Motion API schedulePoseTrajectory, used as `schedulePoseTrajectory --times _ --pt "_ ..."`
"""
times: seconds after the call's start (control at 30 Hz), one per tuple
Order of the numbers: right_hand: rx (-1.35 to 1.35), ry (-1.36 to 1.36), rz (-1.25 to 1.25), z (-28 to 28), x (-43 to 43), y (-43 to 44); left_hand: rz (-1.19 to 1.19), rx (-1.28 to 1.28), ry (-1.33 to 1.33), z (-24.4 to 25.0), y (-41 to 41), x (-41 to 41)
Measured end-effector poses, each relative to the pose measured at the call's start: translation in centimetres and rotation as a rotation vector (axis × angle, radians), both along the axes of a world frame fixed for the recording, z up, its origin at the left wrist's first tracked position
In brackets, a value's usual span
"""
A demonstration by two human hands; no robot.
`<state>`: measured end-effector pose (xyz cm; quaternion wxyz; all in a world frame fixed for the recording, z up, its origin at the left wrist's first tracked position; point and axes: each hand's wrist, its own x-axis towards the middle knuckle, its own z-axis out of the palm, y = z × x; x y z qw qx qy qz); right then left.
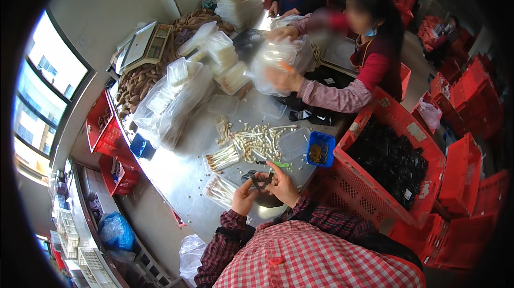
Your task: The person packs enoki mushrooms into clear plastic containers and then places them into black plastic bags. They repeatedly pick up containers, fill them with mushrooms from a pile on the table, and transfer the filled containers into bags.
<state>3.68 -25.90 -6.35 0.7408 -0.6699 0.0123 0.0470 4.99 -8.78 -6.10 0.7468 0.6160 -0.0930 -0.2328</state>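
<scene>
Both of my hands are raised over the near edge of the metal table [176, 175]. Between my left hand [244, 198] and my right hand [284, 188] is a dark strap or band [262, 182], held by the fingers of both; its exact kind is unclear. Just left of my hands lies a clear plastic tray [220, 191] of slender pale stems, perhaps mushrooms. Another filled tray [222, 157] sits behind it, its stems brown at one end. A small green-handled knife [282, 164] rests beyond my right fingertips, before a loose heap of stems and cut bits [261, 141].
A blue plastic basket [322, 138] with rubber bands stands right of a clear lid [294, 143]. Farther right, a red crate [361, 167] holds black bags. Across the table, a co-worker's hands [283, 77] handle bagged trays. Stacked trays [172, 95] and a scale [144, 47] stand left.
</scene>
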Motion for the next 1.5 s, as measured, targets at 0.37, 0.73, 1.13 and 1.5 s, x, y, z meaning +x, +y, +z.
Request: schedulePoseTrajectory --times 0.37,0.73,1.13,1.5 --pt "0.066 -0.001 0.124 -1.3 0.2 0.1 0.037 0.090 0.056 -3.2 -0.9 0.0" --pt "-0.267 -0.044 0.056 -8.0 0.9 -1.8 -0.268 0.514 0.063 -4.8 3.4 -1.7" --pt "-0.752 0.211 0.193 -12.5 -0.5 -3.6 0.613 0.658 -0.101 -12.6 10.7 -2.2" --pt "-0.311 0.199 0.183 -4.6 -5.9 -13.4 0.559 0.321 0.833 -19.3 17.7 -0.6"
